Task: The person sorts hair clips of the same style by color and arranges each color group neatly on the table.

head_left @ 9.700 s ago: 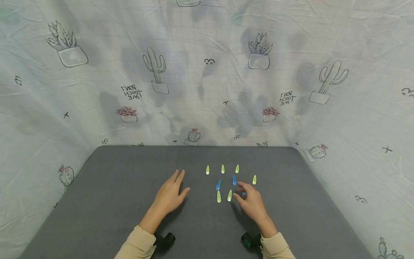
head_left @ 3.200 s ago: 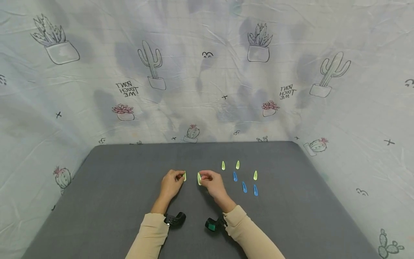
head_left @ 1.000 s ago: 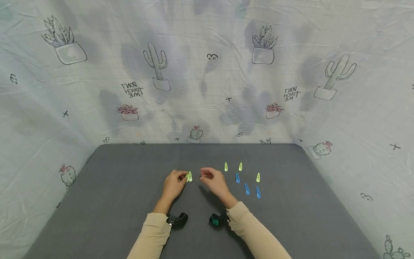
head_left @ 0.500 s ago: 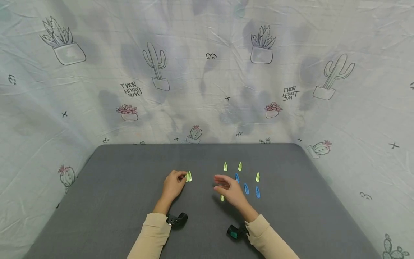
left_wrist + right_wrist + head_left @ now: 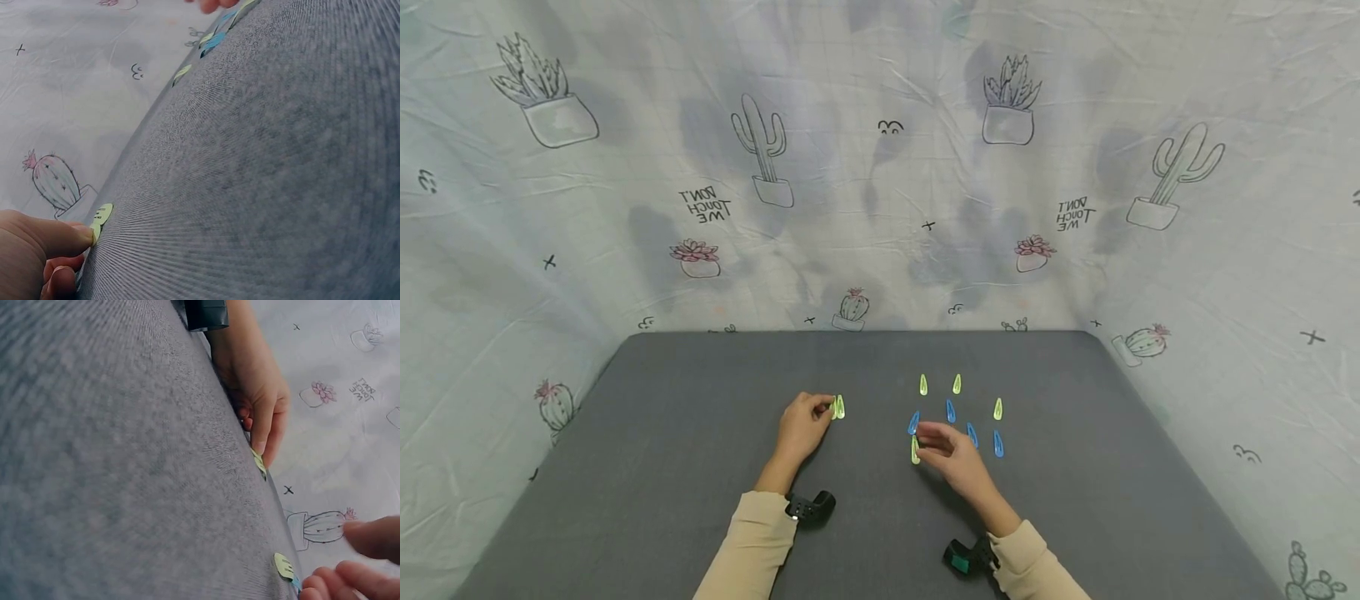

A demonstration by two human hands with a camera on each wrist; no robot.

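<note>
My left hand point(image 5: 801, 432) pinches a yellow-green snap hair clip point(image 5: 833, 408) between thumb and fingers, low on the table. A second yellow-green hair clip point(image 5: 840, 407) lies right beside it. In the left wrist view, the thumb presses on the yellow-green clip point(image 5: 96, 234). My right hand point(image 5: 958, 460) hovers with thumb and fingers apart, holding nothing. Its fingertips are just right of a blue hair clip point(image 5: 913, 422) and a yellow-green hair clip point(image 5: 915, 451). The right wrist view shows this near yellow-green clip point(image 5: 284, 565) below the parted fingers.
Further blue clips point(image 5: 997, 443) lie to the right, one partly behind the right hand. Behind them are yellow-green clips point(image 5: 957, 383), with another point(image 5: 997, 408) at far right. A dark grey table point(image 5: 700, 375) meets a cactus-print curtain point(image 5: 880, 183) at its back edge.
Earlier the left hand was spread and empty; now it pinches a clip. The right hand set a yellow-green clip beside it, released it, and moved right and nearer, to the clip pair.
</note>
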